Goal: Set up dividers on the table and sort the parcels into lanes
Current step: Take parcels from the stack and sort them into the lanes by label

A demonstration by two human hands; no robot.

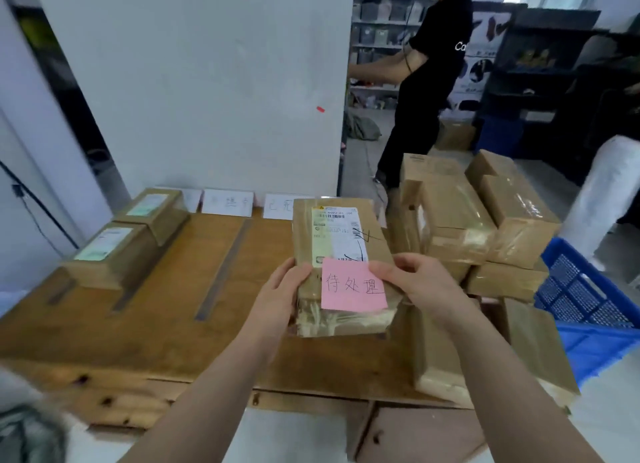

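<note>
A wide wooden table (138, 327) fills the lower view, its far edge against a white panel (194, 81). Beyond it, to the right, a person in black (427, 81) stands near shelves. A pile (460, 220) of taped brown parcels sits at the table's right end, and a blue crate (588, 289) is just beside it on the right. Two labelled boxes (110, 251) lie one behind the other at the table's left side.

I hold one parcel (332, 241) above the middle of the table, label up and tilted toward me. My left hand (280, 289) grips its left edge with the fingers curled round it. My right hand (419, 282) grips its right edge, thumb on top.

Dark dividers (225, 265) run front to back across the tabletop. White cards (227, 203) with blurred writing stand along the far edge. A pink note (353, 284) with handwriting is stuck on the near end of the parcel, between my hands.
</note>
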